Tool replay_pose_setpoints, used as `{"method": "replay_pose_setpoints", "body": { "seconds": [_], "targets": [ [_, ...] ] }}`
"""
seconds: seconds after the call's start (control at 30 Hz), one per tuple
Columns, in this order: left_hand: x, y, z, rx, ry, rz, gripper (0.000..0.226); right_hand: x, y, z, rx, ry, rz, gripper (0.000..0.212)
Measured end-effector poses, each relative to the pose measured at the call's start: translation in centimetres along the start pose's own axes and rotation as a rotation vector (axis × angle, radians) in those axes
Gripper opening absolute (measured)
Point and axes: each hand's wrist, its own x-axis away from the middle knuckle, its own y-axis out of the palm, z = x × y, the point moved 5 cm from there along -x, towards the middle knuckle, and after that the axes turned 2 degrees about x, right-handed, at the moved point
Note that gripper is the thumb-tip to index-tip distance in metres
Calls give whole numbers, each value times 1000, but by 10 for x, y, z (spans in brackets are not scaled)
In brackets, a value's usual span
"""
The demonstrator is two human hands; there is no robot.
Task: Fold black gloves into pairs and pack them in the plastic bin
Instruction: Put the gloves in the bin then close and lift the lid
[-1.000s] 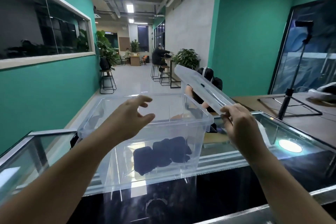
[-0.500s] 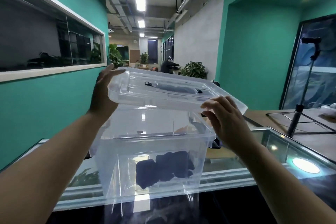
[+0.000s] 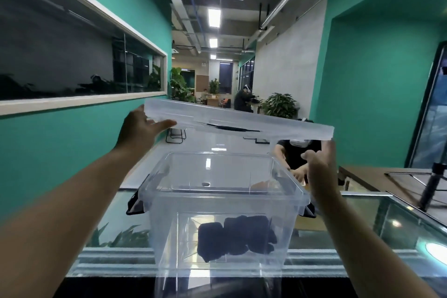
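A clear plastic bin (image 3: pixel 167 201) stands on a glass-topped counter, its top uncovered. Folded black gloves (image 3: pixel 235 236) lie bunched on its floor, seen through the front wall. The clear lid (image 3: pixel 285 126), with a black handle on top, hangs level well above the bin's rim. My left hand (image 3: pixel 139 129) grips the lid's left end, thumb under the edge. My right hand (image 3: pixel 320 167) is raised beneath the lid's right end, fingers up at its edge.
The glass counter (image 3: pixel 362 213) runs left to right under the bin, with a dark surface in front. A tripod leg (image 3: pixel 433 186) stands on a wooden table at right. Another person works just behind the bin. A teal wall closes the left side.
The lid went from tilted in my right hand alone to held flat by both hands over the bin. It now sits higher above the rim than half a second ago.
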Motion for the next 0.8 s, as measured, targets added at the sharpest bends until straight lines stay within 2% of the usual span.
{"method": "replay_pose_setpoints", "body": {
  "seconds": [0.03, 0.1, 0.17, 0.23, 0.37, 0.47, 0.53, 0.6, 0.67, 0.8],
  "targets": [
    [-4, -2, 0, -13, -20, -22, 34, -3, 6, 0, 51, 88, -40, 67],
    [-5, -6, 6, 20, -25, -58, 29, -12, 17, -6, 61, 101, -114, 60],
    [-10, -11, 8, 74, -79, -105, 44, -22, 25, -14, 60, 55, -130, 45],
    [-15, -15, 11, 76, -125, -111, 47, -24, 29, -26, 76, -25, -153, 35],
    [-28, -26, 13, -70, -122, -53, 54, -33, 38, -41, 37, -75, -92, 41],
    [-32, -28, 15, -233, -109, -5, 63, -41, 37, -48, 92, -110, -25, 41],
    [-30, -27, 15, -359, -100, 4, 61, -46, 36, -48, 134, -119, -9, 41],
    [-27, -24, 8, -468, -129, -10, 52, -49, 36, -46, 193, -112, -51, 45],
    [-24, -18, -6, -484, -189, -52, 54, -49, 37, -39, 231, -81, -147, 47],
    [-13, -6, -40, -513, -387, -160, 50, -43, 46, -10, 371, 143, -367, 28]
  ]
}}
